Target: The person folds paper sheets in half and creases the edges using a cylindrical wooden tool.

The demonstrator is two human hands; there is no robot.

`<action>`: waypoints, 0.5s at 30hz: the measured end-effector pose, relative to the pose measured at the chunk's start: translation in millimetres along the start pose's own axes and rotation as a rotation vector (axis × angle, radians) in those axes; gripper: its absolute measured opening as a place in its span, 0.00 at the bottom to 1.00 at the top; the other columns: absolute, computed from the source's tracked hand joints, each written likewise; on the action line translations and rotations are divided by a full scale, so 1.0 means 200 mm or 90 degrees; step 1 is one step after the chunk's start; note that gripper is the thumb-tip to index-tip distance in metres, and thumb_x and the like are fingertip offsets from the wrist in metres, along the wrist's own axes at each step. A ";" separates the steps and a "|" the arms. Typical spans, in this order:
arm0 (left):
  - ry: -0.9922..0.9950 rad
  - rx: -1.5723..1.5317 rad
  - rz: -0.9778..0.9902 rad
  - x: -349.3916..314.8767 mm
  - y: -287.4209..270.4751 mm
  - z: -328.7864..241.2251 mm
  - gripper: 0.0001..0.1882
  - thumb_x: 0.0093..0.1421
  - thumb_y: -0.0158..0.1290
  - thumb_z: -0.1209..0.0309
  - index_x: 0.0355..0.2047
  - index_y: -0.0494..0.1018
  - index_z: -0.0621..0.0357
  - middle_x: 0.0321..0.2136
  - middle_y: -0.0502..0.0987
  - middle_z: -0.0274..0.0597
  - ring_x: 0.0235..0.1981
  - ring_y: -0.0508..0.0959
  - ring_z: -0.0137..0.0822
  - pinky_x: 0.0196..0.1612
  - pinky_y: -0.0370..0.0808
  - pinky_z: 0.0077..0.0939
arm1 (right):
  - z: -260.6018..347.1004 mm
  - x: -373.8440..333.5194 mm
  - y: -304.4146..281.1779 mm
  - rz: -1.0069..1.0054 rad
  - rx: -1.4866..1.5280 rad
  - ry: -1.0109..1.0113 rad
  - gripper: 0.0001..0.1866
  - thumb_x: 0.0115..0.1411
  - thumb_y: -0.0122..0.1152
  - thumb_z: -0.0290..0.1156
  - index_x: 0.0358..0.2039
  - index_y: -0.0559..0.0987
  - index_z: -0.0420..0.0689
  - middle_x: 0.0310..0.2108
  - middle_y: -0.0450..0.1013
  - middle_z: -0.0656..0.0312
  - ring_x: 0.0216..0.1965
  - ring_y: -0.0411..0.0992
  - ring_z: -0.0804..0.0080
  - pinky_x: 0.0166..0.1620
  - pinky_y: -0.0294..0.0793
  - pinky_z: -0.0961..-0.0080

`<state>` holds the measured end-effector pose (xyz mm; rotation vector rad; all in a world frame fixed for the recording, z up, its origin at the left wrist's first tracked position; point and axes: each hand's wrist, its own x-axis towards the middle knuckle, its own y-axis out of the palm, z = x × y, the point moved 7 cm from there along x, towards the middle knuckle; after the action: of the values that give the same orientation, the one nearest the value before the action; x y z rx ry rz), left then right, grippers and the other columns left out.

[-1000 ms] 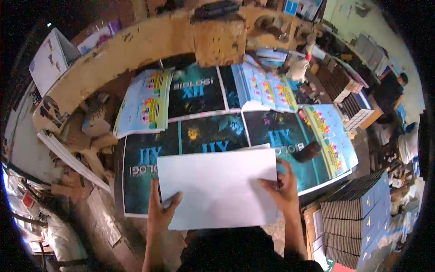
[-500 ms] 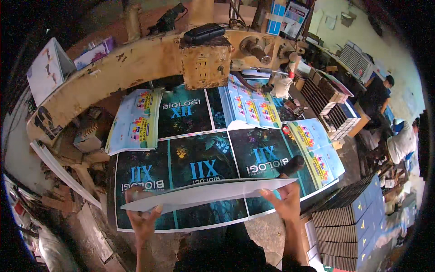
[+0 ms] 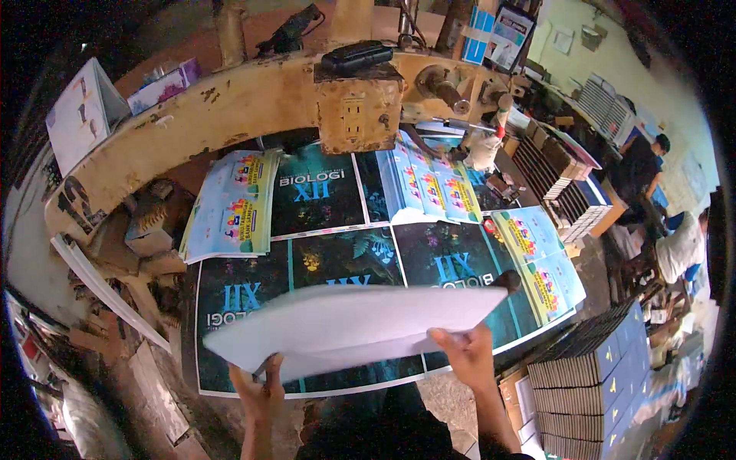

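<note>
White paper (image 3: 353,326) spans the space between my hands, above the front of the table, its pale face tilted up. Whether it is one sheet or a thin stack, I cannot tell. My left hand (image 3: 261,386) grips the lower left edge with the thumb on top. At the lower right edge, my right hand (image 3: 469,356) pinches it the same way. Under the paper lie large dark teal printed cover sheets (image 3: 337,249), partly hidden. Stacks of light-blue and yellow printed sheets rest on them: a left stack (image 3: 230,203), a middle stack (image 3: 433,184) and a right stack (image 3: 540,264).
A worn yellow machine frame (image 3: 230,96) arches across the back, with a black case (image 3: 356,55) on its box. Beyond the paper's right end is a dark rounded knob (image 3: 506,281). Tall book stacks (image 3: 590,376) stand at right; a person (image 3: 640,169) is farther off.
The paper has tipped from nearly edge-on to showing its broad white face, covering more of the teal sheets. Both hands have shifted slightly, still holding it.
</note>
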<state>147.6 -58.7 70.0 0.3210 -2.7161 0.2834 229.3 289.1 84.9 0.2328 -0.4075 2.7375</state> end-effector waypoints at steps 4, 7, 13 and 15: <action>-0.070 -0.019 0.106 0.12 0.11 -0.05 0.23 0.59 0.61 0.72 0.51 0.68 0.71 0.42 0.77 0.52 0.39 0.78 0.40 0.43 0.76 0.30 | 0.29 0.19 -0.17 -0.095 -0.235 -0.126 0.21 0.57 0.69 0.29 0.49 0.73 0.37 0.44 0.75 0.51 0.42 0.76 0.61 0.44 0.76 0.67; -0.080 0.161 0.264 0.14 0.13 0.19 0.25 0.60 0.60 0.72 0.53 0.66 0.72 0.40 0.78 0.54 0.40 0.79 0.39 0.43 0.76 0.32 | 0.46 0.49 -0.36 -0.227 -0.407 -0.244 0.24 0.55 0.67 0.28 0.51 0.72 0.38 0.42 0.74 0.50 0.45 0.74 0.53 0.53 0.70 0.59; -0.019 0.092 0.189 0.09 0.15 0.16 0.27 0.60 0.61 0.70 0.54 0.65 0.70 0.40 0.79 0.55 0.40 0.80 0.40 0.43 0.76 0.35 | 0.60 1.17 -0.71 -0.229 -0.683 -0.502 0.39 0.55 0.59 0.29 0.66 0.58 0.37 0.60 0.63 0.45 0.63 0.55 0.43 0.64 0.53 0.49; -0.060 0.104 0.238 0.10 0.15 0.17 0.25 0.59 0.61 0.73 0.54 0.65 0.70 0.40 0.79 0.56 0.40 0.79 0.41 0.43 0.76 0.35 | 0.61 1.34 -0.77 -0.257 -0.749 -0.493 0.39 0.56 0.58 0.33 0.66 0.58 0.36 0.63 0.60 0.45 0.65 0.53 0.44 0.65 0.51 0.47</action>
<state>110.0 -41.3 42.9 -0.1385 -2.8392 0.6092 52.7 476.7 294.6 0.8818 -1.7897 1.5363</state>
